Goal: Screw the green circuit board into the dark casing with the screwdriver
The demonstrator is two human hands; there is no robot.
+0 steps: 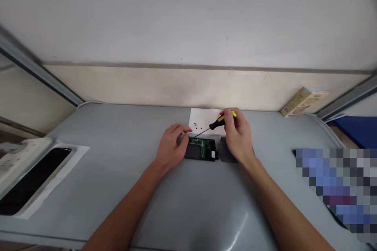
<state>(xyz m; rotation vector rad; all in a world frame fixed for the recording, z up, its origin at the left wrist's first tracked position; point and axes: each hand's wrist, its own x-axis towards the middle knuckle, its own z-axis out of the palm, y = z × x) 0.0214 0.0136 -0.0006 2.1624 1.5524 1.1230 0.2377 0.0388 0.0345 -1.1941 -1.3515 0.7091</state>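
In the head view, my right hand [238, 135] is closed round the black and yellow handle of a screwdriver [218, 122]. Its thin shaft slants down to the left, the tip at the upper left part of a green circuit board [203, 148]. That board sits in an open black case [193, 151] lying flat. My left hand [173, 147] holds the left end of this case, thumb and fingers bent at its edge. Partly under my right hand lies a dark flat cover [227, 153]. Behind the case, several small dark screws rest on a white paper [203, 116].
All this lies on a grey table [123, 141] against a wall. A phone-like black-screened device [35, 180] lies on paper at the left, beside a white power strip [22, 155]. A small carton [303, 102] leans at the back right. A pixelated object [338, 192] is at the right.
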